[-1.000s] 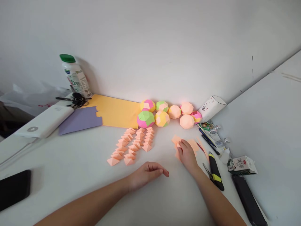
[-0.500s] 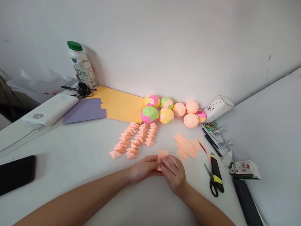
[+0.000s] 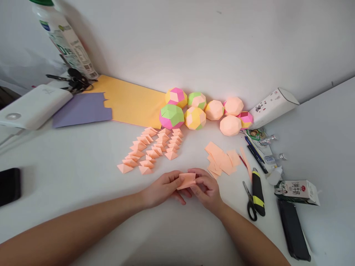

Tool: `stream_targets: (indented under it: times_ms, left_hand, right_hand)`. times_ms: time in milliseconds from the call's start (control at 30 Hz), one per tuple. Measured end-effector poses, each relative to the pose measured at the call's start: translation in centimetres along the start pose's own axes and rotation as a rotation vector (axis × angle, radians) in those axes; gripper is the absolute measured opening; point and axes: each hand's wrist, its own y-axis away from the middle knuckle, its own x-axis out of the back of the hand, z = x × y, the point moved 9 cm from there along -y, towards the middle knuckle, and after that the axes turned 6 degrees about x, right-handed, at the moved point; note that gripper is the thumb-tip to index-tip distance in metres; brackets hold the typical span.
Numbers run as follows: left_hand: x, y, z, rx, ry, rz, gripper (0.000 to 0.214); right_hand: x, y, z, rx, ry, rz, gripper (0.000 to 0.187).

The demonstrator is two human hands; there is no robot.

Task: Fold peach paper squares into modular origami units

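Note:
Between my two hands, just above the table, is a small peach paper piece [image 3: 186,181] with a bent edge. My left hand [image 3: 163,188] pinches its left end, thumb on top and lower fingers spread beneath. My right hand [image 3: 206,190] grips its right end between thumb and fingers. Beyond my left hand lie rows of folded peach paper units [image 3: 149,152], pointed and overlapping. To the right, past my right hand, flat peach paper pieces [image 3: 222,160] lie in a loose pile. Several faceted paper balls [image 3: 172,116] in peach, yellow, green and pink line the wall side.
Scissors [image 3: 250,203] and a black-and-yellow utility knife [image 3: 257,195] lie at the right, near a drink carton [image 3: 296,191] and a black case [image 3: 294,231]. Yellow paper [image 3: 135,101], purple paper [image 3: 83,111], a white power bank [image 3: 36,107], keys [image 3: 76,79], a bottle [image 3: 68,42] and a phone [image 3: 9,186] are at the left.
The view has tilted down and moved closer. The paper has turned from upright to sideways, and my right fingers have shifted from covering its front to gripping its right end.

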Motion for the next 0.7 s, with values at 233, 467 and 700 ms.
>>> stream_targets:
  times_ms: [233, 467, 700]
  left_hand:
    - [-0.1, 0.4, 0.6, -0.077, 0.061, -0.033, 0.041]
    - [0.0, 0.1, 0.1, -0.059, -0.032, 0.020, 0.028]
    - [-0.2, 0.2, -0.4, -0.023, -0.051, 0.005, 0.027]
  right_hand:
    - [0.0, 0.1, 1.1, -0.170, -0.101, 0.038, 0.016]
    - [-1.1, 1.1, 2.5, -0.337, -0.210, -0.019, 0.015]
    - [-1.7, 1.5, 3.0, -0.393, -0.286, -0.051, 0.026]
